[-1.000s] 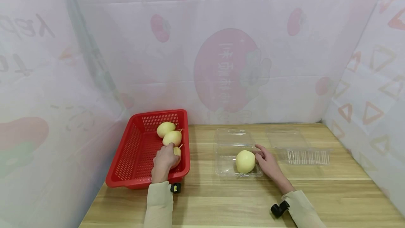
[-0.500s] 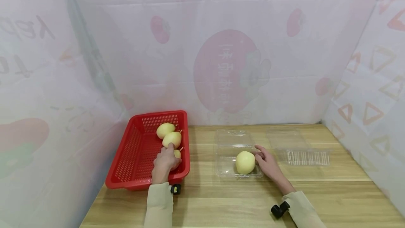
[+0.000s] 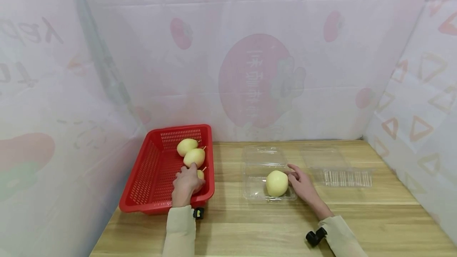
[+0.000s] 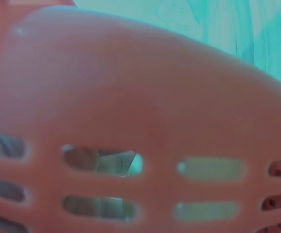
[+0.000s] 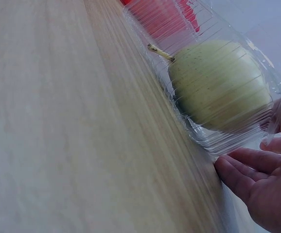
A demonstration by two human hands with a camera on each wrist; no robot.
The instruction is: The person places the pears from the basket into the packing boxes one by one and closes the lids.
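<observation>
In the head view my left hand (image 3: 186, 181) reaches into the red basket (image 3: 165, 208), its fingers round the nearest pear (image 3: 200, 174), which it mostly covers. Two more yellow pears (image 3: 194, 157) lie behind that one along the basket's right side. My right hand (image 3: 301, 183) holds the right edge of a clear plastic clamshell box (image 3: 254, 187), with its lid folded back. A single pear (image 5: 218, 85) sits inside the box, its stem showing through the ribbed wall in the right wrist view. There, the fingertips (image 5: 233, 170) meet the outer wall low down. The basket wall (image 4: 131, 97) fills the left wrist view.
Another clear plastic box (image 3: 342, 173), also opened out, lies to the right, beyond my right hand. Everything stands on a wooden table (image 3: 246, 229). A printed white cloth (image 3: 200, 82) encloses the back and both sides.
Both hands stay almost in place. My left hand shifts only slightly over the nearest pear, whose stem tilts a little; the box and its pear keep their places.
</observation>
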